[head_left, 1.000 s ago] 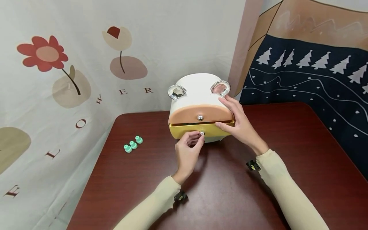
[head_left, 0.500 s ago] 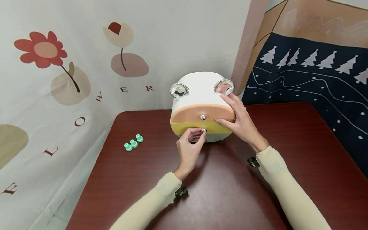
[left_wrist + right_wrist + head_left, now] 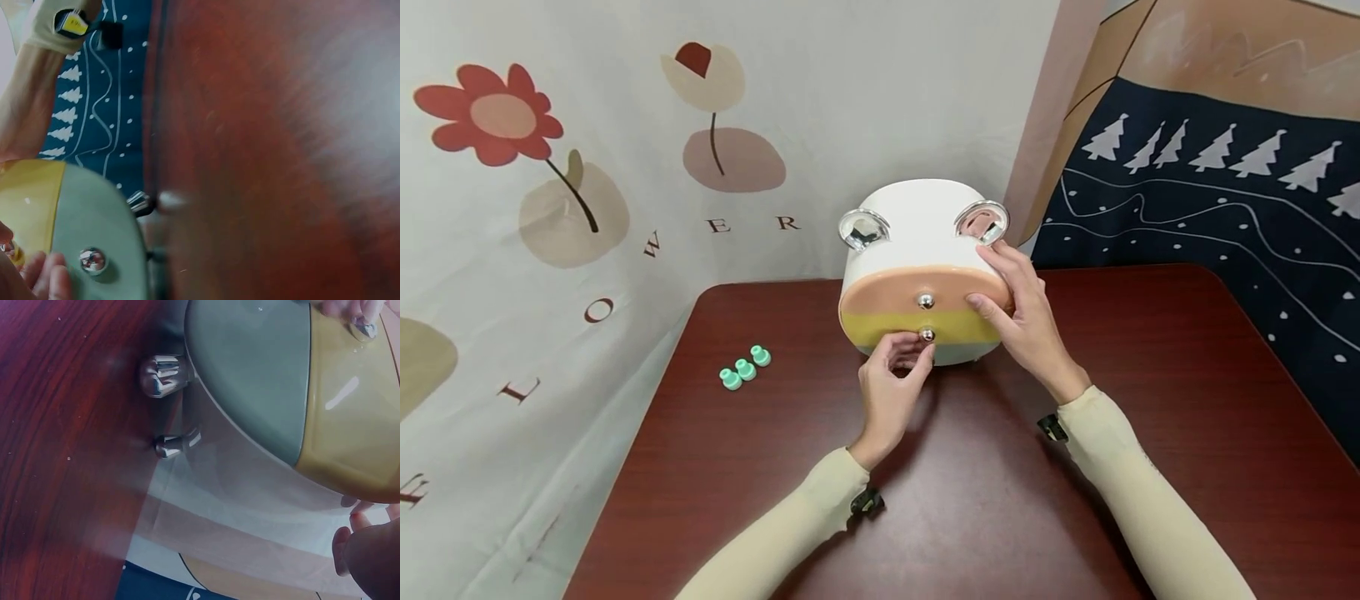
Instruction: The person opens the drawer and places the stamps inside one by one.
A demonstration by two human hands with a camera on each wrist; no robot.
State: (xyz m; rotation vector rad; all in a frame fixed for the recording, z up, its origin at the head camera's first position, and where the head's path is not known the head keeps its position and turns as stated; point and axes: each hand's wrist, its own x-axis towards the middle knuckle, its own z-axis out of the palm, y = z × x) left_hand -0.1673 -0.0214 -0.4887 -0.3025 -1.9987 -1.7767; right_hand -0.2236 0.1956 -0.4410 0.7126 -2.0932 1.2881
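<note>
A small white drawer cabinet [image 3: 917, 217] with round silver ears stands at the table's back. Its rounded front stacks an orange drawer [image 3: 880, 292], a yellow drawer [image 3: 876, 325] and a grey-green drawer [image 3: 94, 212], all pushed in. My left hand [image 3: 889, 396] is at the yellow drawer's silver knob [image 3: 927, 335], fingertips beside it and thumb just below. My right hand [image 3: 1033, 325] holds the cabinet's right side, thumb on the orange front and fingers up by the right ear [image 3: 983, 223]. What the drawers contain is hidden.
Three mint-green pawn-shaped pieces [image 3: 745, 369] stand in a row on the dark red table [image 3: 970, 517], left of the cabinet. A printed cloth [image 3: 820, 125] hangs close behind. Short silver feet [image 3: 165, 375] lift the cabinet off the tabletop.
The yellow drawer, slightly out a second ago, has gone flush under my left hand. The left fingers have loosened around its knob. My right thumb has moved up onto the orange front.
</note>
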